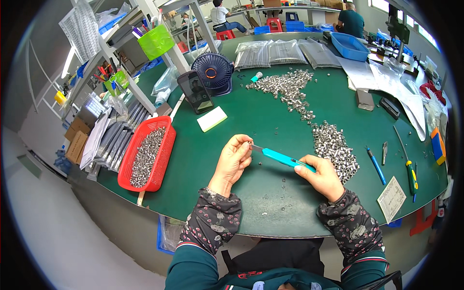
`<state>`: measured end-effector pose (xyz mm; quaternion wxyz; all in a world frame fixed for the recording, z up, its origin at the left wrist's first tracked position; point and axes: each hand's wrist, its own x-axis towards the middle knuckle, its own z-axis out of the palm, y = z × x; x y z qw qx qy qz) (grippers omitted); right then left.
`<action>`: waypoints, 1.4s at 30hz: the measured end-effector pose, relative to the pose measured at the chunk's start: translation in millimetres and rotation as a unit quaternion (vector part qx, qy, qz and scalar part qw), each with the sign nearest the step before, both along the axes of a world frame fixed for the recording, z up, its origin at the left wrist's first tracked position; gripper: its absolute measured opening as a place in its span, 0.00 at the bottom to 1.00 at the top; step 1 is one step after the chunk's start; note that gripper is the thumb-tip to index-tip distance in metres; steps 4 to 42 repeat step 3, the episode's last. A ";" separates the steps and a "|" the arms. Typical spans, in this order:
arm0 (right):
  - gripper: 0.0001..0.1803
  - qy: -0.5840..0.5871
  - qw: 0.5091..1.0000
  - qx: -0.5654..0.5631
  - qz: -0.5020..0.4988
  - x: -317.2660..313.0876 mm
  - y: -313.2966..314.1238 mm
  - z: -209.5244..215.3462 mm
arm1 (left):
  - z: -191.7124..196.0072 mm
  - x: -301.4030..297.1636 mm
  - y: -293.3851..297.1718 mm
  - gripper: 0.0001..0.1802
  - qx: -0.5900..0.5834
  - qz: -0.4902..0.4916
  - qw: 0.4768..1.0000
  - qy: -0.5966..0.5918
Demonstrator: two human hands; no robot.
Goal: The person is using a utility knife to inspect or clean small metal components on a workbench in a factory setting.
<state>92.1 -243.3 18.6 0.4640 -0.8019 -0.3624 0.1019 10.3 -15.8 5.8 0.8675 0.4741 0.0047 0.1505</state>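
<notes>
My right hand grips a teal utility knife, its blade pointing left. The blade's tip meets a small metal piece pinched between the thumb and fingers of my left hand; the fingers mostly hide it, so its exact shape does not show. Just beyond my right hand lies a heap of small silvery metal sleeves. A looser pile of similar metal pieces spreads farther back. Tiny dark rings and scraps are scattered on the green table below the knife.
At left stands a red basket of metal parts. A phone leans by a dark fan, near a sticky-note pad. A blue pen, a screwdriver and a paper card lie at right. People sit in the background.
</notes>
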 end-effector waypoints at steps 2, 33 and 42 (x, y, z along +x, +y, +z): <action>0.18 0.025 1.000 0.003 0.018 1.8 -0.8 -3.5 | -1.7 1.0 -0.7 0.05 0.001 -0.009 1.000 -0.011; 0.20 0.051 0.998 0.008 0.028 1.6 -0.1 -2.7 | -2.8 0.5 -0.5 0.06 0.005 -0.013 1.000 -0.019; 0.20 0.051 0.998 0.008 0.028 1.6 -0.1 -2.7 | -2.8 0.5 -0.5 0.06 0.005 -0.013 1.000 -0.019</action>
